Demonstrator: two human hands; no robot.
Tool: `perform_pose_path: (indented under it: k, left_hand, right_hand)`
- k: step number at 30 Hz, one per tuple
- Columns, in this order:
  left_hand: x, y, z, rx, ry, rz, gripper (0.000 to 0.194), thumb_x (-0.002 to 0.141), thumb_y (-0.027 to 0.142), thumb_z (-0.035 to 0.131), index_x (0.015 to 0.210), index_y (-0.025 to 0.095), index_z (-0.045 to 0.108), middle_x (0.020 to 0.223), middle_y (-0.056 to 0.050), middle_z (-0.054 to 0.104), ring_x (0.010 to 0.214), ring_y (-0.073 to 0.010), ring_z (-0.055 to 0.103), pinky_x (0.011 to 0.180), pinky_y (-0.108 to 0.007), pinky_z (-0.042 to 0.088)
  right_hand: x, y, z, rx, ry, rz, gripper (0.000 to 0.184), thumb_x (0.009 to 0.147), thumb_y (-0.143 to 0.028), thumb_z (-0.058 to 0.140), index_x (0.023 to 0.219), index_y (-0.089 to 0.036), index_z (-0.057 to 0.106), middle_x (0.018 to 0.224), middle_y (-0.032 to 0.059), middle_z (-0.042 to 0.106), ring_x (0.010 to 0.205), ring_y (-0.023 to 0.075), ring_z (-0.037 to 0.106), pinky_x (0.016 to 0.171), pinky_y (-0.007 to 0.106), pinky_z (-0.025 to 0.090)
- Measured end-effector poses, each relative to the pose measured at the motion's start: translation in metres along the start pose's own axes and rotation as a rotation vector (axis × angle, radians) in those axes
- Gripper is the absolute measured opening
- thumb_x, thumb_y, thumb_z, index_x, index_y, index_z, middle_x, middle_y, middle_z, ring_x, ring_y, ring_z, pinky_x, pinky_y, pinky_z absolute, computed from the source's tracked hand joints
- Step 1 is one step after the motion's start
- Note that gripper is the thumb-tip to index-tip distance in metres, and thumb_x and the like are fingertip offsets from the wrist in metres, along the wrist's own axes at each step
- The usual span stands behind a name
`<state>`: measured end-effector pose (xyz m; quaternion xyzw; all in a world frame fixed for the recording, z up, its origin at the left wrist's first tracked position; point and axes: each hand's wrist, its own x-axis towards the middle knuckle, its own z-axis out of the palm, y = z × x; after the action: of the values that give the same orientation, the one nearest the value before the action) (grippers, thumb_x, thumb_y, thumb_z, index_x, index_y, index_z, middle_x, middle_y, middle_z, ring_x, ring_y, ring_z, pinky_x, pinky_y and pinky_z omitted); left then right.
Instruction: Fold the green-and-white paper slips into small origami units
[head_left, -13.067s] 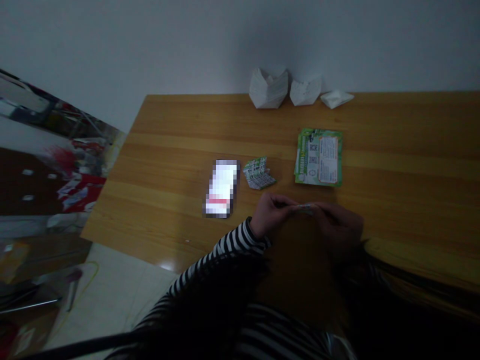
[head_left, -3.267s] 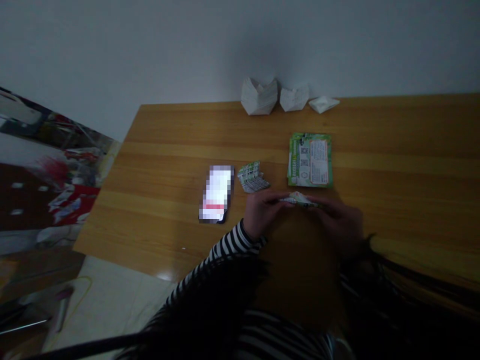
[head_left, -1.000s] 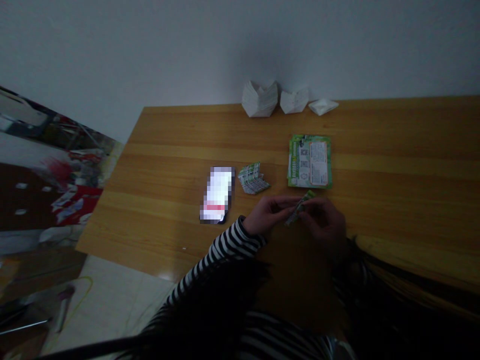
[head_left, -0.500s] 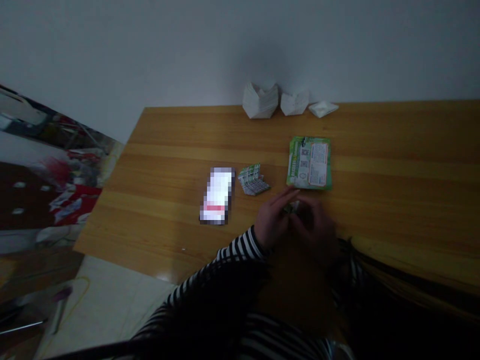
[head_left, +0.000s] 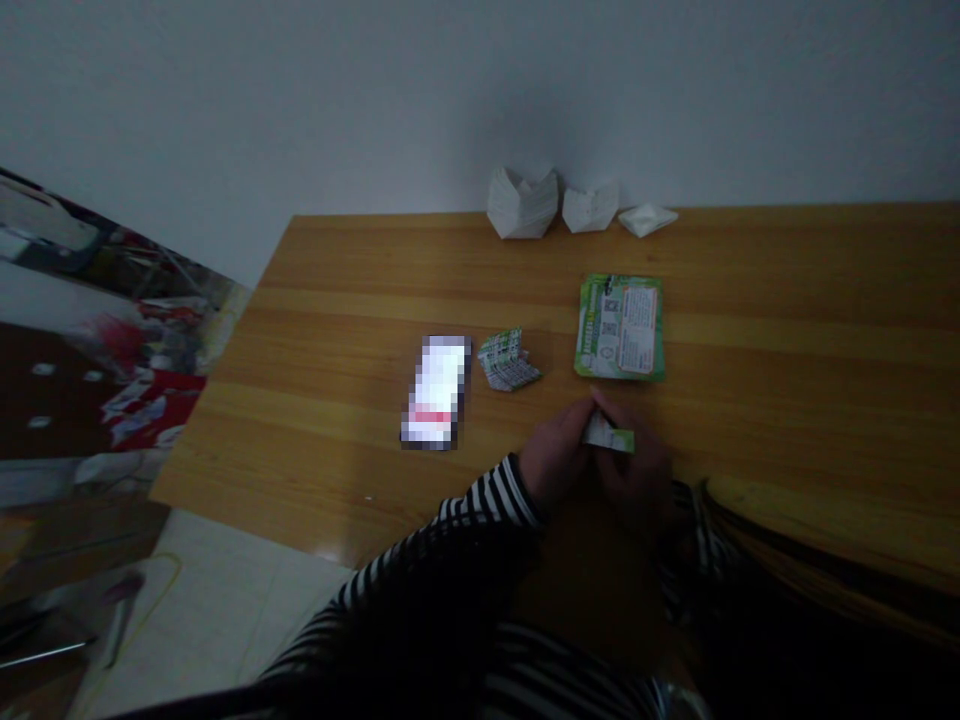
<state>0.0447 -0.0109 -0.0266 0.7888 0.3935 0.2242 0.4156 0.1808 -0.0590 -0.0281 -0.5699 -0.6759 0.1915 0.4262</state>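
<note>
Between my two hands is a small folded piece of paper (head_left: 609, 434), white and green, held over the wooden table near its front edge. My left hand (head_left: 556, 452) pinches its left end. My right hand (head_left: 634, 472) is closed around the other side, with some fingers lost in shadow. Just beyond my hands lies a stack of green printed leaflets (head_left: 619, 328). To the left of it stands a green-and-white folded paper piece (head_left: 508, 360), made of several printed strips.
A phone (head_left: 436, 392) with a lit, blurred screen lies left of the folded piece. Along the wall stand two white folded-paper pieces (head_left: 523, 205) (head_left: 591, 208) and a flatter white paper shape (head_left: 648, 219). The wooden table's (head_left: 337, 290) left edge drops to a pale floor.
The folded paper has turned and now shows more of its white and green face between my hands. My left fingers have drawn in from their stretched position. Other things stay put.
</note>
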Motion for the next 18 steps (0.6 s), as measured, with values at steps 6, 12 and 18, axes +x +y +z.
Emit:
perform_pose_path:
  k: [6,12,18]
  left_hand:
    - [0.001,0.008,-0.004,-0.386,0.106,-0.056,0.043,0.087,0.019,0.047,0.13,0.015,0.051,0.123,-0.013,0.063,0.107,-0.0251,0.061,0.093,-0.039,0.047]
    - [0.013,0.011,-0.01,-1.072,-0.136,-0.107,0.051,0.089,0.031,0.052,0.139,0.022,0.043,0.132,-0.012,0.058,0.126,-0.0276,0.049,0.106,-0.044,0.035]
    - [0.013,0.005,-0.01,-0.992,-0.032,-0.074,0.043,0.09,0.028,0.052,0.132,0.022,0.052,0.138,-0.01,0.053,0.129,-0.0263,0.046,0.111,-0.043,0.029]
  right_hand:
    - [-0.004,-0.005,0.003,0.016,0.174,0.043,0.051,0.082,-0.007,0.051,0.127,-0.03,0.056,0.113,0.0045,0.068,0.099,0.023,0.066,0.083,0.037,0.055]
    - [-0.001,-0.005,0.002,0.324,0.333,0.26,0.036,0.079,-0.006,0.052,0.095,-0.029,0.074,0.096,0.0013,0.07,0.087,0.0187,0.067,0.076,0.033,0.056]
    - [0.002,0.003,0.004,0.381,0.212,0.292,0.032,0.076,-0.004,0.053,0.093,-0.026,0.07,0.099,0.0022,0.068,0.095,0.0202,0.063,0.087,0.037,0.051]
